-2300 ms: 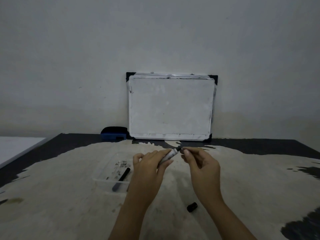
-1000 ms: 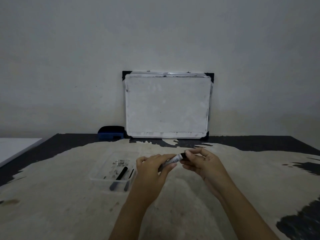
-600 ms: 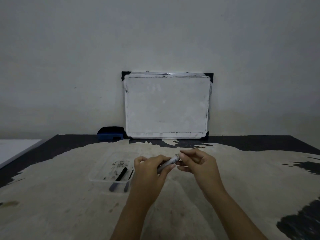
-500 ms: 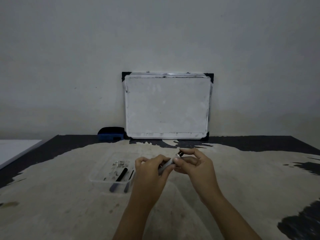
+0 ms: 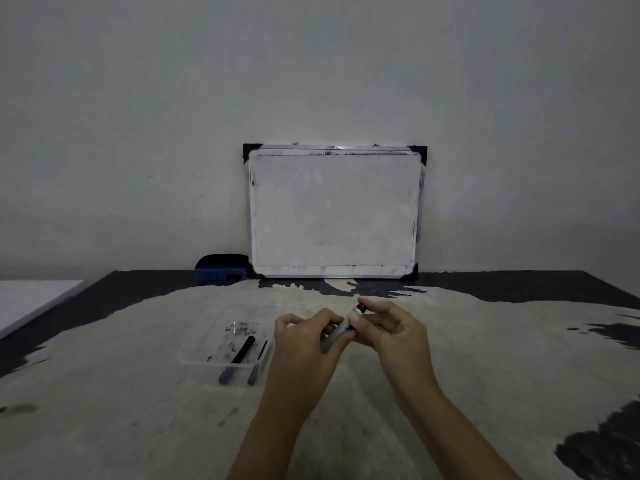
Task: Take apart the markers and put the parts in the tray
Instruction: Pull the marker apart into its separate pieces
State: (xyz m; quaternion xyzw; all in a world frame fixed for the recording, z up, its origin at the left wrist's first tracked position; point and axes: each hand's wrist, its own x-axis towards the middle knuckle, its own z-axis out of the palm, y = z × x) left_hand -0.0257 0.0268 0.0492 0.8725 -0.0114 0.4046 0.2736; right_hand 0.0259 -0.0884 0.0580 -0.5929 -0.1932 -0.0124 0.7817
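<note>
Above the table's middle, both hands hold one grey marker [image 5: 338, 334], tilted with its dark tip end up and to the right. My left hand [image 5: 308, 341] grips the barrel from the left. My right hand [image 5: 391, 332] pinches the tip end with thumb and fingers. To the left on the table sits a clear plastic tray [image 5: 207, 355]. In it lie a long dark marker part [image 5: 239, 355], a thinner dark part [image 5: 258, 362] beside it, and some small bits. The marker's lower end is hidden behind my left fingers.
A whiteboard [image 5: 334, 213] leans against the wall at the back of the table. A blue eraser [image 5: 221, 268] sits left of it. The worn table top [image 5: 138, 410] has dark patches near its edges. A white surface [image 5: 31, 299] adjoins at the far left.
The black cap seen lying near my right wrist earlier is out of sight now. My hands have moved slightly nearer me. My right fingers have shifted their hold on the marker's tip end.
</note>
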